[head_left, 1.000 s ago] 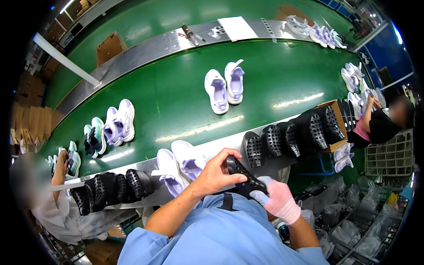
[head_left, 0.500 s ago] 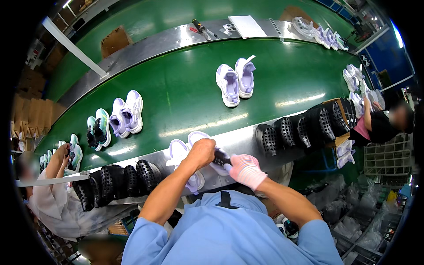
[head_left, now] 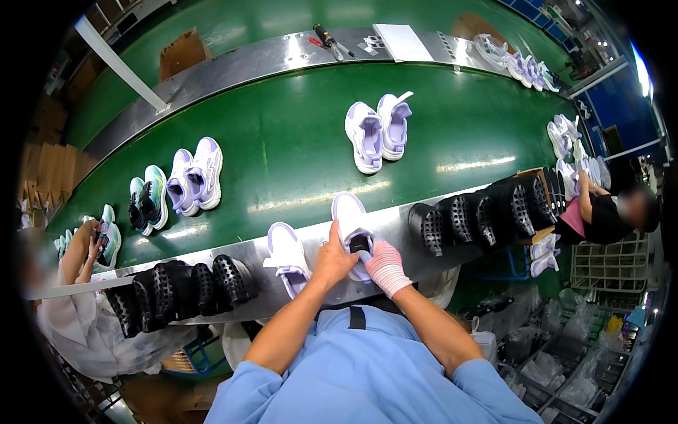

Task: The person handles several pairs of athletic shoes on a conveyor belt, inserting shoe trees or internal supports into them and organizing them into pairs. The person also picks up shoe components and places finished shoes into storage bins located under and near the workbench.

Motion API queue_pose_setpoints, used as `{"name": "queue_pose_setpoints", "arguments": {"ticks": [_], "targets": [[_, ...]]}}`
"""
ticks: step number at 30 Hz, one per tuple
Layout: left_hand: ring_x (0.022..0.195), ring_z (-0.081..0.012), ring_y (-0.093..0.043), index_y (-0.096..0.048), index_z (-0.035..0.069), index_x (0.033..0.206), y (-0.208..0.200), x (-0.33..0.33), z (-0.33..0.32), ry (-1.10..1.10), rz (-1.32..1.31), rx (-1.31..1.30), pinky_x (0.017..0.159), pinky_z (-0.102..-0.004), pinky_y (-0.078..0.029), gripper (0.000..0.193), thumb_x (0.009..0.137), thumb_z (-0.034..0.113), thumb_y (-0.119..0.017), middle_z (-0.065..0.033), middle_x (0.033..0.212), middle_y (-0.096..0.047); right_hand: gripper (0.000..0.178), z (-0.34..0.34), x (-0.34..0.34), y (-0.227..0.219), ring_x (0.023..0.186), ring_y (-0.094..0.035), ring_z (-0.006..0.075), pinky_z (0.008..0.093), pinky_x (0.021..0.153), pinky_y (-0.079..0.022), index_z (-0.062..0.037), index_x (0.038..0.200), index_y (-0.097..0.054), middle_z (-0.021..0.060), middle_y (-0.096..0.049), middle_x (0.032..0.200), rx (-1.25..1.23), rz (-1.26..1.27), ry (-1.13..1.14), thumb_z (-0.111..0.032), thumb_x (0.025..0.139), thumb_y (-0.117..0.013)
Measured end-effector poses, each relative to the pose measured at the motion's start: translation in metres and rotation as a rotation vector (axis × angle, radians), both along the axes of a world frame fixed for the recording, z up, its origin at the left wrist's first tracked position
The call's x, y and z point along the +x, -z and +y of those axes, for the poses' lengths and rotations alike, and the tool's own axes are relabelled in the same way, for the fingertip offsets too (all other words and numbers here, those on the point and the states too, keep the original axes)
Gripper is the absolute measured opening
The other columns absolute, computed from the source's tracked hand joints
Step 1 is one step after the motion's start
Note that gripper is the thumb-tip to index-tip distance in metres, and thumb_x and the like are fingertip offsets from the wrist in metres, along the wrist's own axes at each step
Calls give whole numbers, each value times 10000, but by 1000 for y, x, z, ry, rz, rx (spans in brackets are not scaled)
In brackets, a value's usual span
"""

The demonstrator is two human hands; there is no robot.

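Note:
A white and lilac sneaker (head_left: 348,206) sits on the metal ledge in front of me, toe pointing away. My left hand (head_left: 334,260) grips its left side, with the index finger stretched along the upper. My right hand (head_left: 386,268), in a pink-and-white striped glove, is at the shoe's opening, closed on a black shoe insert (head_left: 359,244). Most of that insert is hidden inside the shoe and under my fingers. Just left of my left hand stands another white and lilac sneaker (head_left: 284,245), touched by neither hand.
Black perforated inserts line the ledge at left (head_left: 169,291) and right (head_left: 483,216). On the green conveyor (head_left: 282,155) stand a sneaker pair (head_left: 365,138) ahead and more pairs at left (head_left: 205,173). Co-workers sit at far left and right. A screwdriver (head_left: 326,39) lies beyond.
The black insert, held tilted over the sneaker before, is now down in its opening. My left hand has moved from above onto the shoe's side. The sneaker sits farther forward.

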State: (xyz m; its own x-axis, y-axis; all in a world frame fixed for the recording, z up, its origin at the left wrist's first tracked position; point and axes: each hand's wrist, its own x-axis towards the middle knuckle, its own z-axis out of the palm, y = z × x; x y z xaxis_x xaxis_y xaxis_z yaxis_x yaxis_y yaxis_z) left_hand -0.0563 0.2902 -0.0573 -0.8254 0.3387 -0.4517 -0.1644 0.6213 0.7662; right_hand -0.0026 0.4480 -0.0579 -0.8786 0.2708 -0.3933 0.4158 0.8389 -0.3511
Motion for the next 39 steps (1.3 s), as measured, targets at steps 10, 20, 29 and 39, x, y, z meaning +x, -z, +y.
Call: {"name": "queue_pose_setpoints", "arguments": {"ticks": [10,20,29,39], "targets": [[796,-484,-708,-269,31,1580,36,10,32,-42,235,-332,713,-581,-538,904,825,136,-755,-265,828,-723,256,2,-11,21,952,-714,396,497,837,-582,-60,1080,-665,192,-703,1028,14,46,11,-219,879,-668],[856,-485,-714,-592,-64,1351,-98,98,-91,-193,129,-494,778,-524,-568,649,895,366,-761,-282,914,-733,285,13,-10,-10,962,-724,397,487,851,-590,-46,1001,-740,211,-741,1008,83,-39,-158,-276,848,-671],[1059,-431,-640,-521,12,1463,-16,98,-80,-378,198,-140,961,-482,-508,644,912,275,-725,-270,1158,-638,393,-18,-16,-17,1034,-694,435,497,893,-556,-19,1051,-746,250,-727,1074,-95,-84,-207,-372,882,-711],[1025,-383,-614,-649,-18,1247,-167,132,-297,-974,956,-816,890,-464,-509,421,896,164,-795,-161,1113,-639,309,-50,10,-141,858,-745,328,395,795,-572,3,1148,-717,235,-742,981,-567,62,-245,-215,930,-713]]}}
